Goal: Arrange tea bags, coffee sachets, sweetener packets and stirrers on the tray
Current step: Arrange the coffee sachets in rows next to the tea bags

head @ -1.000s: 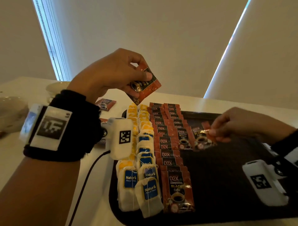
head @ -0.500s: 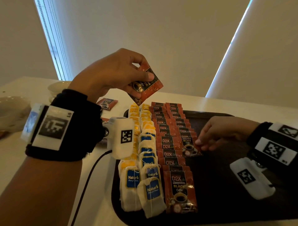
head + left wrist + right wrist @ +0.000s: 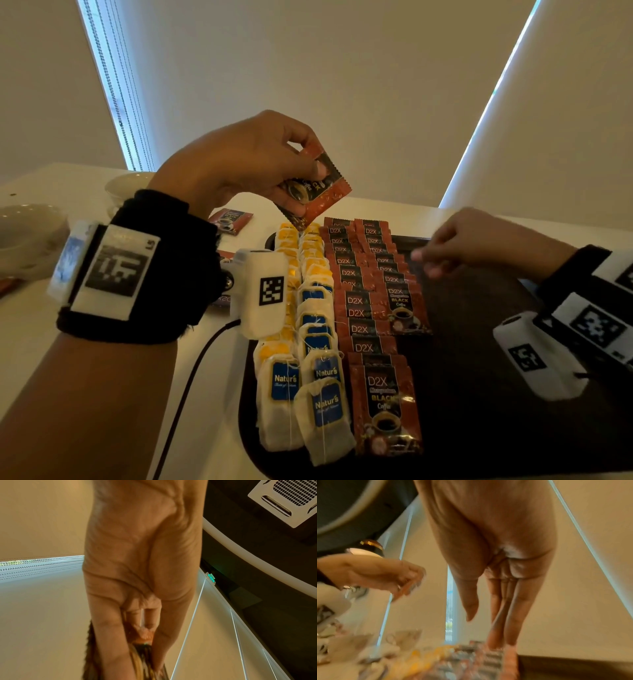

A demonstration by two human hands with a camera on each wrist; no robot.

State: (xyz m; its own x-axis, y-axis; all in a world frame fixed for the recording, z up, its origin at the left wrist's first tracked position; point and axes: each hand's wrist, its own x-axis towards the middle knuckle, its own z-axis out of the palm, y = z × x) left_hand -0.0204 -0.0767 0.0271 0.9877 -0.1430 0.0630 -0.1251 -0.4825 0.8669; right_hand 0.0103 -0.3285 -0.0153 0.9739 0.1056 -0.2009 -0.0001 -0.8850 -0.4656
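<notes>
Left hand [image 3: 246, 164] pinches a small stack of coffee sachets [image 3: 313, 192] raised over the tray [image 3: 513, 394], likely as supply. Right hand [image 3: 479, 243] empty, fingers straight, just beside the second sachet row [image 3: 397, 284], probably reaching for the next. Tea bags [image 3: 308, 342] under left hand.

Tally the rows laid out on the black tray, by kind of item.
Rows of white paper tea bags with blue or yellow tags: 2
Rows of red-brown foil coffee sachets: 2
Total: 4 rows on the black tray
</notes>
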